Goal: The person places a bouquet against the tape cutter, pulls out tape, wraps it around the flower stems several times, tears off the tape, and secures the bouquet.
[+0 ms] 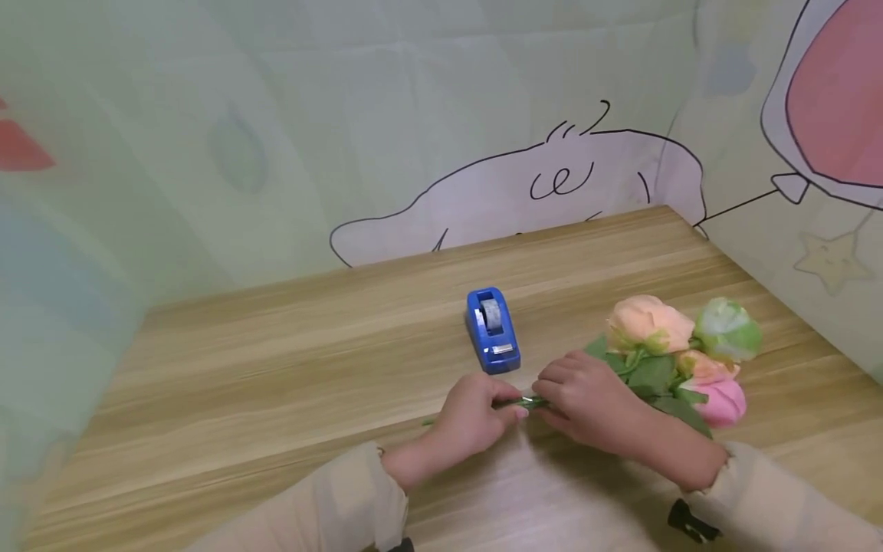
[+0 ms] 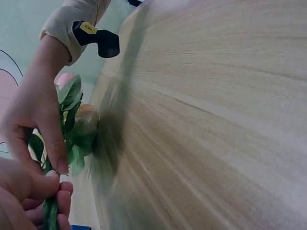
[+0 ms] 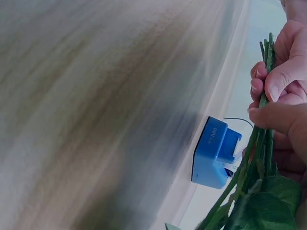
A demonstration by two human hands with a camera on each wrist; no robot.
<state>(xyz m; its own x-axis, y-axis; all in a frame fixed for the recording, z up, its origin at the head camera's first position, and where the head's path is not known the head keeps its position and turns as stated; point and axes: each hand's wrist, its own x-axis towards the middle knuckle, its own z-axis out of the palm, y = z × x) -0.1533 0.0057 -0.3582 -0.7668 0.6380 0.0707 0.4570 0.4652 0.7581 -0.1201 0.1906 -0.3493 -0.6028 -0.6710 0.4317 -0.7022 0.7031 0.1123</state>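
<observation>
A bunch of artificial flowers lies across the table's right half, with peach (image 1: 648,318), green-white (image 1: 727,331) and pink (image 1: 722,400) blooms among green leaves (image 3: 263,207). Its green stems (image 3: 259,158) are gathered together and point left. My left hand (image 1: 471,418) pinches the stems near their lower ends between thumb and fingers. Close beside it, my right hand (image 1: 589,399) grips the same stems nearer the leaves. A shiny strip, apparently clear tape (image 1: 530,401), shows on the stems between the hands. Beyond the hands stands a blue tape dispenser (image 1: 507,356) with a roll in it.
The wood-grain table (image 1: 276,368) meets a cartoon-printed cloth wall (image 1: 290,153) at the back and right. A black wrist camera mount (image 2: 103,42) sits at my right sleeve, close above the table.
</observation>
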